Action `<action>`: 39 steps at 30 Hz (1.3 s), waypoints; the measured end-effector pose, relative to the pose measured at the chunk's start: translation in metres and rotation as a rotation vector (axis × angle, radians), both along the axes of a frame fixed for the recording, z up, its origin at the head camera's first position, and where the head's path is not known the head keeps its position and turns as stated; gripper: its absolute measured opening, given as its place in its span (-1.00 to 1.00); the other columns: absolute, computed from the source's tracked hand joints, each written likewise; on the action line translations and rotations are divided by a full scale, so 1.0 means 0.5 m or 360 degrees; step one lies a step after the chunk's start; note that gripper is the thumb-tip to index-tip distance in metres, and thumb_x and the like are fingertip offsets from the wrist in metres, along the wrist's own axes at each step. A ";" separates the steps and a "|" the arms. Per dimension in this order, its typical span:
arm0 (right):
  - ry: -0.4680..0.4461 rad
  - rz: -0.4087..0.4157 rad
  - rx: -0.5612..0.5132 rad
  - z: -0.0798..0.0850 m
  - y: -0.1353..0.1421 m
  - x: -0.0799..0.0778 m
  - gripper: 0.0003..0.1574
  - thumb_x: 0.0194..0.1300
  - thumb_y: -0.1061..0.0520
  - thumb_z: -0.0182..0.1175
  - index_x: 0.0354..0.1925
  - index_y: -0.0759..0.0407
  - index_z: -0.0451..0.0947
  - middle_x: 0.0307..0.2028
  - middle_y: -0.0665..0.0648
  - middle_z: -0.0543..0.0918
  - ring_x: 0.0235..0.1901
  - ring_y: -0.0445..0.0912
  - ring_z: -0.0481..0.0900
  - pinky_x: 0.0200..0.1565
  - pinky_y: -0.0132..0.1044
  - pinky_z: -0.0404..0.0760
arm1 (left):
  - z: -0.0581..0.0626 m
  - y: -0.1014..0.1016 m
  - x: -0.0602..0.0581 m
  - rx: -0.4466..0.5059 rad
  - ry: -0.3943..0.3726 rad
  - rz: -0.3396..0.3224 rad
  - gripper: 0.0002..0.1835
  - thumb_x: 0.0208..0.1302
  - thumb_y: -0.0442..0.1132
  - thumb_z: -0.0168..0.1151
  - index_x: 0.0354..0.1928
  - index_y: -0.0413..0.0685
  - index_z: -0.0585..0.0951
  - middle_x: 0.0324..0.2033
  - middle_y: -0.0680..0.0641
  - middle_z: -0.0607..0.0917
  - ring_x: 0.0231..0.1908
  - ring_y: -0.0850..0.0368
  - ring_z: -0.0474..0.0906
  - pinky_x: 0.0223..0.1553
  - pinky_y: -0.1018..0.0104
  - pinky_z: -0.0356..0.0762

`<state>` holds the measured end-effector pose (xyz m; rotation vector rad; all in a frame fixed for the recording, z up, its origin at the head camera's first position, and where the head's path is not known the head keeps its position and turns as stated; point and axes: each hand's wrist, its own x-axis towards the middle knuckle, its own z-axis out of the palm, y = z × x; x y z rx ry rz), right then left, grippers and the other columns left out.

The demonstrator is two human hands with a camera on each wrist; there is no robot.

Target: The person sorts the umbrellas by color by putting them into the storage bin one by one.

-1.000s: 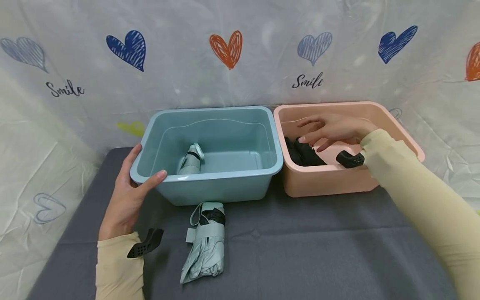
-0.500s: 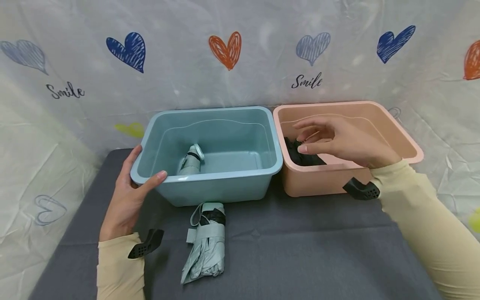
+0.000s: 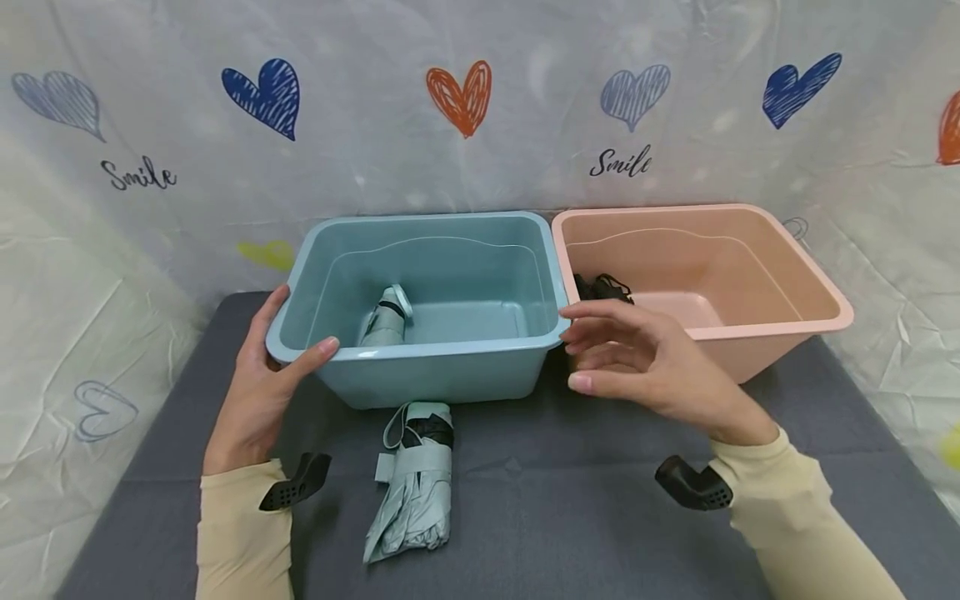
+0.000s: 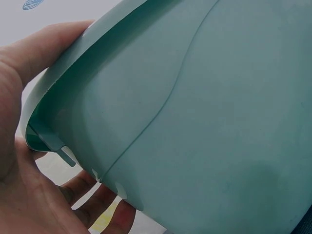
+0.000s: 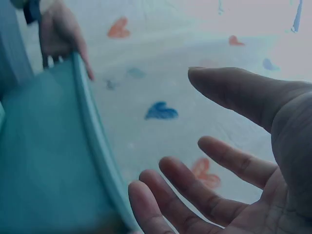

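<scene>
My left hand (image 3: 251,392) grips the left front corner of a light blue plastic bin (image 3: 435,375); the thumb lies along its front rim. The left wrist view shows the fingers curling beneath that rim. Inside the bin lies a folded grey-green umbrella (image 3: 384,323) with a black band. A second folded grey-green umbrella (image 3: 422,492), with a wrist loop, rests on the table before the bin. My right hand (image 3: 652,358) holds nothing, its fingers loosely bent with the fingertips right by the bin's right front corner. The right wrist view shows a gap between thumb and fingers.
A pink bin (image 3: 720,258) stands against the blue one's right side, its left front corner partly hidden by my right hand. Black folded fabric with a cord (image 3: 606,287) lies in its left end. A dark grey cloth (image 3: 525,517) covers the table; a heart-printed sheet (image 3: 390,158) hangs behind.
My right hand has come out of the pink bin, moving left and toward me to the blue bin's right front corner. The left hand keeps its grip; both umbrellas stay put.
</scene>
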<state>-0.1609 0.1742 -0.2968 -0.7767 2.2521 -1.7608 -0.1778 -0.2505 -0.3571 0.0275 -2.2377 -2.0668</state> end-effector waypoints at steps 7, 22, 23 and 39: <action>-0.0056 0.0184 -0.0118 -0.086 -0.071 0.023 -0.27 0.24 0.22 0.46 0.34 0.01 0.50 0.13 0.15 0.58 0.11 0.06 0.55 0.11 -0.07 0.58 | 0.002 0.001 0.000 -0.0002 0.0005 -0.0003 -0.02 0.36 -0.27 0.36 0.61 0.45 -0.01 0.56 -0.10 -0.08 0.45 -0.11 -0.03 0.38 -0.06 0.03; -0.0476 0.0199 0.0111 -0.238 -0.230 0.018 -0.09 0.24 -0.07 0.47 0.48 -0.20 0.34 0.32 0.20 0.40 0.13 0.11 0.55 -0.03 -0.13 0.61 | 0.002 0.000 -0.003 -0.0002 0.0014 0.0006 -0.02 0.35 -0.27 0.37 0.61 0.43 0.01 0.54 -0.12 -0.04 0.43 -0.09 0.00 0.38 -0.05 0.03; -0.0494 0.0205 0.0120 -0.243 -0.239 0.017 -0.09 0.25 -0.06 0.47 0.48 -0.22 0.34 0.33 0.18 0.39 0.12 0.09 0.55 -0.04 -0.14 0.61 | 0.002 0.000 -0.003 -0.0002 0.0013 0.0005 -0.02 0.35 -0.27 0.37 0.61 0.43 0.01 0.54 -0.12 -0.04 0.43 -0.09 0.00 0.38 -0.05 0.03; -0.0289 0.0086 0.0418 -0.259 -0.332 0.030 -0.10 0.13 -0.19 0.52 0.41 -0.20 0.47 -0.03 0.10 0.57 -0.12 -0.16 0.41 -0.03 -0.23 0.46 | 0.003 0.003 -0.003 -0.0032 0.0018 0.0026 -0.01 0.34 -0.26 0.38 0.61 0.41 0.00 0.53 -0.14 0.01 0.42 -0.12 0.04 0.39 -0.11 0.03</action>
